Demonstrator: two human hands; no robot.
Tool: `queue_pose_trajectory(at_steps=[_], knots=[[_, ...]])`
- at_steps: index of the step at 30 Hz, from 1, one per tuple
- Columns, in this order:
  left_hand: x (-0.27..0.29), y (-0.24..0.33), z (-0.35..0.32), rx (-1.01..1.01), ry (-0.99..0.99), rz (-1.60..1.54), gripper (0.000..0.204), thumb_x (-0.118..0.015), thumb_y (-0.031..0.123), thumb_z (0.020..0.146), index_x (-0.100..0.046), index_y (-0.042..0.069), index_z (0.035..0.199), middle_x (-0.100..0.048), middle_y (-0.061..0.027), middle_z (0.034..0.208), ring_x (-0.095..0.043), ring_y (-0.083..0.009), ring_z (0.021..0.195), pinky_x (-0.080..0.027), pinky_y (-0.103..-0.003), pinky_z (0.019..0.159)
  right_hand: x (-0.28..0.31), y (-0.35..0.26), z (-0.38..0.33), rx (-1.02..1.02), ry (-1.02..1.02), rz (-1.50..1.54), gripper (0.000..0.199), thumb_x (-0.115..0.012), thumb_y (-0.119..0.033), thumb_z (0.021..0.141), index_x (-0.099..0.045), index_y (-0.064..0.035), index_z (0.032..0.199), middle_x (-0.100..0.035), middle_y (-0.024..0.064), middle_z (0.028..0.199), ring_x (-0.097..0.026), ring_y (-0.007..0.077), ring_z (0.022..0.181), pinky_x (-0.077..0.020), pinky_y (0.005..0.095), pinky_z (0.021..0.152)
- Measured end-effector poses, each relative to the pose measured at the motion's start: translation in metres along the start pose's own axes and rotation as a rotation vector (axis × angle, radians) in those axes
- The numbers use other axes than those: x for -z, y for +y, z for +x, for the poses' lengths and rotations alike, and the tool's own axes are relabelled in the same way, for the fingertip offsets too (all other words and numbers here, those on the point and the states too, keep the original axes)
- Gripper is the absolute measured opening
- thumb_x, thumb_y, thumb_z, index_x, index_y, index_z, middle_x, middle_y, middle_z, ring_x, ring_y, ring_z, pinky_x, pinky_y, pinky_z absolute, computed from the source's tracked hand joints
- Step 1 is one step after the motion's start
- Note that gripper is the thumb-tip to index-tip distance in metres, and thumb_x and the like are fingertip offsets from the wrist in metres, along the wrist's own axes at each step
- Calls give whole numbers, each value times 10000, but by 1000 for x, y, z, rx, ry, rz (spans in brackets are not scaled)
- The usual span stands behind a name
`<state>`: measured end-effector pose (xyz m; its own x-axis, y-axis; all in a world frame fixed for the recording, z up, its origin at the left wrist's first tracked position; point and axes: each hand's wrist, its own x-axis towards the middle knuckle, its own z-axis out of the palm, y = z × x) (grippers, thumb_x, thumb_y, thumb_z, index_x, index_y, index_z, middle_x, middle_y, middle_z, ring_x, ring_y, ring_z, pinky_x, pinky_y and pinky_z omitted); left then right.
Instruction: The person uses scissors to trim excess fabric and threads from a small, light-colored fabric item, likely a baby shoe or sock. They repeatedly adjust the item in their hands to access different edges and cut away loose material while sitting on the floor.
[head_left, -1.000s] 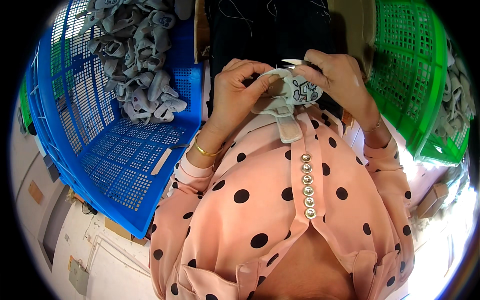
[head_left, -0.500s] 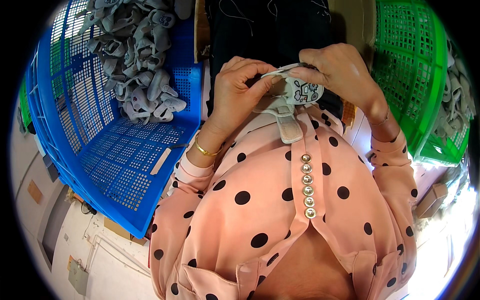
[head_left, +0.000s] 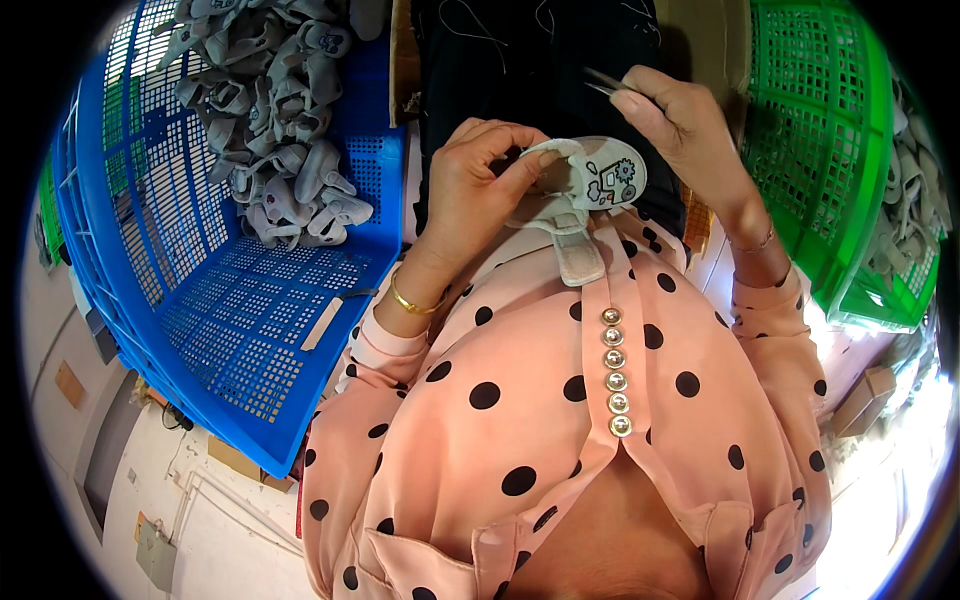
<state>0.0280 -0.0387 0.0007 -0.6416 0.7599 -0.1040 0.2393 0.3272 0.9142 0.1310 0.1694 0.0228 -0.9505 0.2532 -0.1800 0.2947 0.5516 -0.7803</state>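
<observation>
Holding a small grey baby shoe (head_left: 590, 185) at upper centre of the frame, the left hand (head_left: 480, 185) pinches the shoe's rim between thumb and curled fingers, the thumb tip pressed on the pale edge. The shoe's toe bears a small cartoon patch, and a grey strap (head_left: 578, 255) hangs from it down onto the pink polka-dot blouse (head_left: 560, 420) that fills the lower half of the frame. The right hand (head_left: 690, 125), just right of the shoe and slightly above it, has its fingers pressed together around a thin dark metal tool (head_left: 605, 82), likely tweezers or small snips, whose tip juts toward upper left; whether the tool touches the shoe cannot be told. A gold bangle (head_left: 415, 303) circles the left wrist and a thin bracelet (head_left: 752, 243) the right. Behind the hands lies dark fabric (head_left: 530, 60) with loose threads on it. At the left of the frame stands a blue plastic crate (head_left: 230, 320) of open lattice, with a heap of grey baby shoes (head_left: 280, 130) piled in its upper part and its lower part bare but for a small pale strip (head_left: 322, 325). At the right edge stands a green plastic crate (head_left: 820, 140), and more grey shoes (head_left: 915, 210) show beyond its wall. A row of pearl-like buttons (head_left: 615, 370) runs down the blouse front.
</observation>
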Motion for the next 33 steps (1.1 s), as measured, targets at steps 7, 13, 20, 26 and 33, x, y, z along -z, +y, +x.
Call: queue_pose_trajectory(at_steps=[7,13,20,26,33], knots=[[2,-2,-3,106,-62,-265,181,-702,141,875,-727,20,1007,-651,-29,813,-595,-96,748,-466,-235,624,-35,1,-25,-140,-106,454,291,-693,-235,874,-634,13,1015,-632,62,730,-574,102,664,-467,254,618],[10,4,4,211,-235,-301,221,-681,178,909,-719,-8,1021,-650,-7,800,-547,-34,578,-413,-191,500,-43,-3,-23,-116,-68,305,223,-672,-196,888,-639,21,925,-573,70,648,-523,107,573,-432,268,536],[20,10,7,601,-349,-561,176,-667,98,892,-702,-28,1010,-706,-45,847,-635,-65,747,-497,-180,667,-42,-2,-25,-265,-2,569,200,-674,-173,867,-624,6,939,-573,71,655,-524,129,556,-438,254,538],[20,2,1,612,-291,-639,167,-674,100,881,-711,-20,991,-695,-37,821,-615,-59,692,-477,-182,634,-48,-8,-25,54,4,210,214,-689,-179,823,-618,-55,983,-649,90,728,-651,240,638,-490,310,566],[22,0,-3,666,-229,-727,167,-655,63,879,-709,-26,1010,-722,-84,893,-674,-116,762,-542,-224,706,-43,6,-21,2,132,14,236,-699,-183,814,-576,-53,966,-647,98,736,-657,263,650,-498,325,567]])
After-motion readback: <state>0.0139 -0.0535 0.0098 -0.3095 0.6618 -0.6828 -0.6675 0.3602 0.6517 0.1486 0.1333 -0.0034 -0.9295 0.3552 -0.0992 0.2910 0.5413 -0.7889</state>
